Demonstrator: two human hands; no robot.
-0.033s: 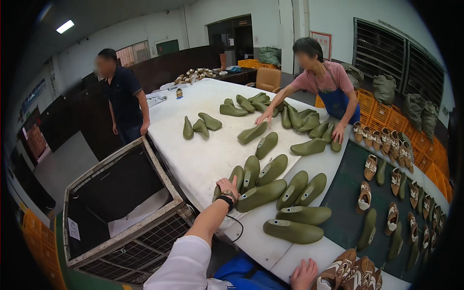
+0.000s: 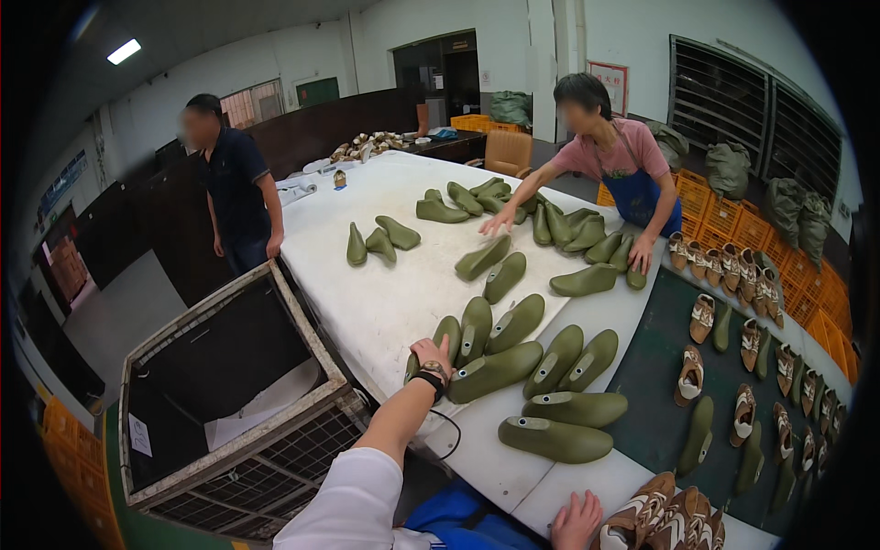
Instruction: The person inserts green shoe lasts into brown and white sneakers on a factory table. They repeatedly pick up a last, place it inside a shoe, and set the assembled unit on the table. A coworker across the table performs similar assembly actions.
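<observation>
Left of table [image 2: 321, 229]: wire cart [image 2: 243, 446], black-lined, pale sheet [image 2: 264, 403] inside.
Left hand [image 2: 433, 356]: against green lasts [image 2: 450, 332], grip unclear.
Right hand [image 2: 576, 522]: unclenched, beside brown shoes [image 2: 649, 513].

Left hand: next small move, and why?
Probably settle the fingers around the green last at the near group's left end, then draw it clear: the left hand is right at it, its grip partly hidden, and other lasts crowd its right side. The right hand is apart, by the brown shoes.
</observation>
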